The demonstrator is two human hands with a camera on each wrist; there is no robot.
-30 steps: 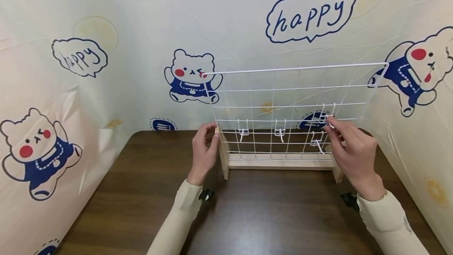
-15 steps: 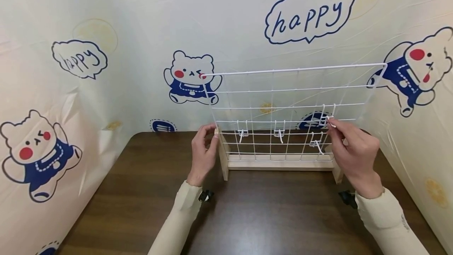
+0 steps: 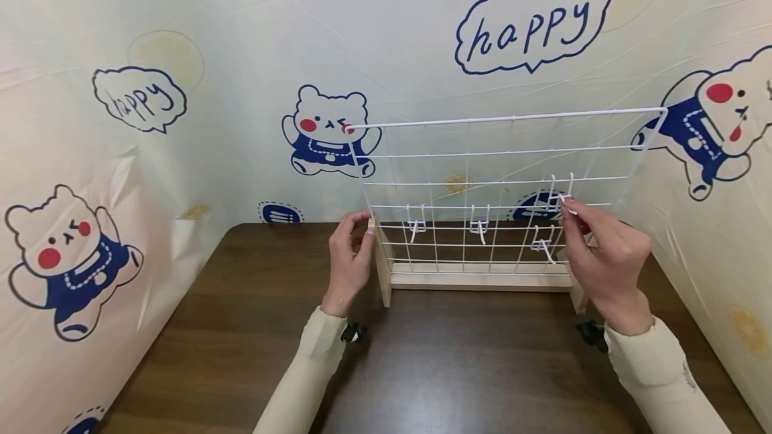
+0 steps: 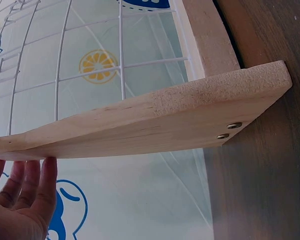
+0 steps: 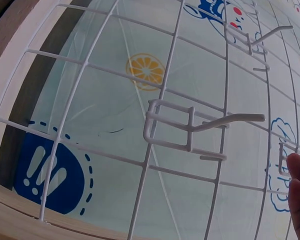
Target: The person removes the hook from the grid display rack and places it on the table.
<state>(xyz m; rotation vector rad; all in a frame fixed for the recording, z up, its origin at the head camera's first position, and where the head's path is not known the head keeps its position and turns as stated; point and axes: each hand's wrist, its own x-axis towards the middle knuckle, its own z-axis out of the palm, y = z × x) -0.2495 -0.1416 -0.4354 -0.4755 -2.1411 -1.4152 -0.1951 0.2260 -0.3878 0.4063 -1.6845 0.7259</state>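
Note:
A white wire grid rack [image 3: 512, 118] stands tilted back in a wooden base [image 3: 482, 280]. My left hand [image 3: 352, 256] holds the top of the left wooden side post [image 3: 382, 266], thumb in front. In the left wrist view, its fingertips [image 4: 49, 165] meet the post's outer face. My right hand [image 3: 606, 260] pinches the prong of a white wire hook [image 3: 552, 183] with thumb and index finger. This hook hangs on a grid wire at the right, its prong partly hidden by the fingers. Below it hangs another hook [image 5: 190, 125].
Two further hooks, one left [image 3: 416, 225] and one in the middle [image 3: 479, 225], hang side by side on the grid. The base stands on a brown wooden table [image 3: 458, 360]. Behind and beside the table hangs a patterned cloth [image 3: 241, 52].
My right hand has shifted very slightly rightward while still pinching the hook's prong. My left hand keeps its hold on the side post, and the other hooks have not moved.

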